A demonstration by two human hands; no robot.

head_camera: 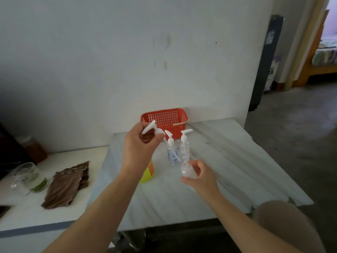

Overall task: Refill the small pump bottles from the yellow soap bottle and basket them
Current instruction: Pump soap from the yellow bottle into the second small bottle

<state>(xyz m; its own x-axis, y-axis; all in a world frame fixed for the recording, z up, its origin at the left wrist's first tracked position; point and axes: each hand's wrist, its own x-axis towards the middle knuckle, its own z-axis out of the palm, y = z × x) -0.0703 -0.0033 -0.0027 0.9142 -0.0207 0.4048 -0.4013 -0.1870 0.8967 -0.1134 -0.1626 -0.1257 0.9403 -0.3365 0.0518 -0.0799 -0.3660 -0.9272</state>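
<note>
From the head view: the left hand [141, 145] is raised above the white marble-patterned table [237, 161], fingers and thumb curled, pinching a white plastic pump head [149, 127] with its spout pointing up and to the left. The pump is clear of any bottle; what hangs below it is too blurred to tell.

Lower and to the right, the right hand [202, 178] wraps its fingers round a small clear plastic bottle [187, 171], open at the neck and tilted, held just above the tabletop. The two hands are apart, the left higher than the right.

Between them stand two small clear pump bottles with blue print, upright on the table side by side, one [172, 153] just left of the other [184, 147], both with white pumps fitted. Behind them, against the wall, sits an orange-red plastic lattice basket [162, 119] — I can see nothing inside it from here.

The yellow soap bottle [148, 173] stands on the table near its left edge, mostly hidden behind the left wrist; only its lower body and an orange label show.

Off to the left, on a lower white counter [23, 212], lie a crumpled brown cloth [67, 185] and a clear glass mug [24, 177].
</note>
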